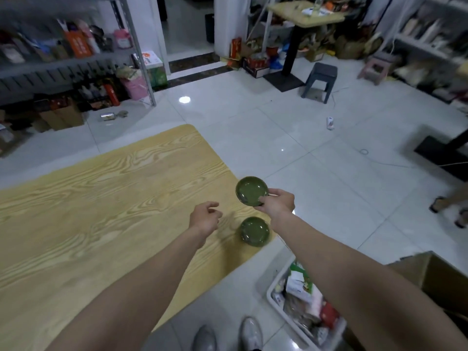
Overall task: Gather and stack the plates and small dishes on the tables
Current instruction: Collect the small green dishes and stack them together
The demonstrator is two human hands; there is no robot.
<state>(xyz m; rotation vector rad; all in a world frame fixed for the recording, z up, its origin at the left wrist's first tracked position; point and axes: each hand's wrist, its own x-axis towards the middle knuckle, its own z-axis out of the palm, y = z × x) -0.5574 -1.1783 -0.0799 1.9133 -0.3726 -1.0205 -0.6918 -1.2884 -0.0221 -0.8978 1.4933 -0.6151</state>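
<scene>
My right hand (278, 202) pinches the rim of a small round green dish (250, 191) and holds it in the air above the right edge of the wooden table (101, 198). A second small green dish (254, 231) lies on the table near its right corner, just below the held one. My left hand (205, 219) hovers over the table to the left of the lying dish, fingers loosely curled, holding nothing.
A white bin (306, 307) full of packets stands on the floor right of the table, beside a cardboard box (435, 277). Farther off are a second table (306, 13), a grey stool (320, 81), shelves along both walls, and another person's feet (450, 209).
</scene>
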